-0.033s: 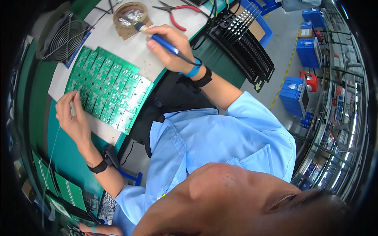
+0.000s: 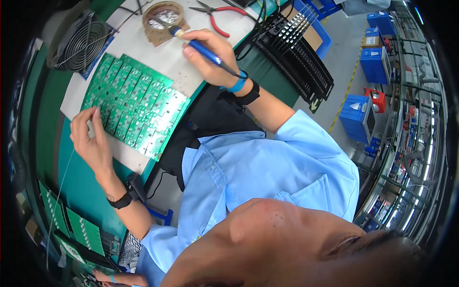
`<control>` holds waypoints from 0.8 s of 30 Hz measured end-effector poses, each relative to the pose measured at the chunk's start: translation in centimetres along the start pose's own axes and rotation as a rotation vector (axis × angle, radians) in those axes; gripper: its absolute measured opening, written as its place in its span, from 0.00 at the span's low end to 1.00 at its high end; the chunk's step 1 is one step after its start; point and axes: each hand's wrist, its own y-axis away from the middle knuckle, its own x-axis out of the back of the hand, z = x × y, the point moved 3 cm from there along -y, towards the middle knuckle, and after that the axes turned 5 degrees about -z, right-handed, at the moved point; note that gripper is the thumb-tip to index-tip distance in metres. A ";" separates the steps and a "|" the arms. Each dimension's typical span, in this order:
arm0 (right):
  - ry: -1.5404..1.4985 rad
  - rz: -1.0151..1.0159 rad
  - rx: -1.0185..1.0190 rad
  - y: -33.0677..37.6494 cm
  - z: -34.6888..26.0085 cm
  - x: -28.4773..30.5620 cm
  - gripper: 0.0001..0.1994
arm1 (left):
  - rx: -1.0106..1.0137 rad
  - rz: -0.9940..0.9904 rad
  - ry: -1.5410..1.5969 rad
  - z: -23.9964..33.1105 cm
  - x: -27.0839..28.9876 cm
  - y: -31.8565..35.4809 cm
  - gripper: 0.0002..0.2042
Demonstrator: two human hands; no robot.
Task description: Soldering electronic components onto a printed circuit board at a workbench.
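Note:
My right hand [image 2: 215, 52] is closed around a soldering iron [image 2: 204, 51] with a blue handle. Its tip end reaches over a round brown dish [image 2: 149, 23] with shiny silvery material inside. My left hand [image 2: 92, 138] is closed in a pinch, thumb and forefinger close together at the left edge of a green circuit board panel [image 2: 136, 103]. From that hand a thin wire [image 2: 65, 173], which looks like solder wire, trails down past the bench edge. The panel has rows of small parts and lies on a white work mat [image 2: 136, 160].
Red-handled pliers [image 2: 219, 24] lie beyond the dish. A fan with a wire guard [image 2: 82, 45] stands at the far left. Right of the bench is a black slotted rack [image 2: 299, 64]. More green boards [image 2: 83, 229] sit lower left, near another person's hand [image 2: 101, 276].
The panel, dish, pliers and both hands appear slightly farther right in the picture. My grip on the soldering iron and the wire stays the same.

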 end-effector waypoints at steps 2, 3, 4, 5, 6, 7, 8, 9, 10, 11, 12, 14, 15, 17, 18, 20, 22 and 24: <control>0.007 -0.008 -0.055 -0.1 -0.1 0.0 0.14 | 0.019 0.044 0.017 0.4 0.3 0.0 0.05; 0.015 -0.007 -0.083 -0.1 -0.2 0.1 0.15 | 0.084 0.017 0.077 0.3 0.2 0.0 0.04; 0.012 -0.011 -0.074 -0.1 -0.4 0.0 0.15 | 0.146 -0.012 0.136 0.2 0.1 0.0 0.03; -0.003 0.029 -0.072 -0.1 -0.6 0.0 0.14 | 0.212 -0.040 0.194 0.2 0.1 0.0 0.03; -0.020 0.070 -0.071 -0.2 -0.9 0.1 0.14 | 0.215 -0.031 0.188 0.3 0.2 0.1 0.03; -0.037 0.112 -0.071 -0.3 -1.1 0.3 0.14 | 0.201 -0.042 0.206 0.4 0.2 0.1 0.03; -0.044 0.108 -0.066 -0.4 -1.1 0.3 0.14 | 0.188 -0.055 0.224 0.4 0.1 0.1 0.03; -0.041 0.118 -0.076 -0.4 -1.1 0.4 0.13 | 0.175 -0.069 0.240 0.5 0.0 0.0 0.03; -0.046 0.117 -0.089 -0.4 -1.0 0.3 0.12 | 0.193 -0.061 0.228 0.5 0.1 0.0 0.03; -0.051 0.114 -0.104 -0.5 -1.0 0.3 0.11 | 0.161 -0.049 0.236 0.8 0.2 -0.2 0.03; -0.069 0.094 -0.107 -0.5 -1.2 0.6 0.11 | 0.131 -0.037 0.243 1.1 0.2 -0.5 0.03; -0.017 0.108 -0.110 -0.8 -2.6 0.6 0.10 | 0.160 -0.016 0.207 1.0 0.8 -0.4 0.04; -0.011 0.077 -0.129 -0.9 -3.2 0.7 0.10 | 0.111 -0.008 0.241 1.4 0.9 -0.8 0.03; -0.007 0.006 -0.135 -1.0 -4.1 1.3 0.11 | 0.108 0.003 0.245 1.8 1.5 -1.2 0.03; -0.005 -0.020 -0.121 -1.1 -4.5 1.6 0.12 | 0.013 -0.045 0.160 2.2 1.7 -1.8 0.03; -0.055 -0.087 -0.150 -1.3 -4.9 1.5 0.11 | -0.047 -0.101 0.055 2.3 1.9 -2.0 0.02; -0.066 -0.138 -0.191 -1.4 -5.6 1.7 0.10 | -0.079 -0.218 0.040 2.1 1.3 -2.6 0.03; -0.079 -0.234 -0.172 -1.5 -6.7 1.5 0.11 | -0.071 -0.291 0.020 1.9 1.1 -2.4 0.04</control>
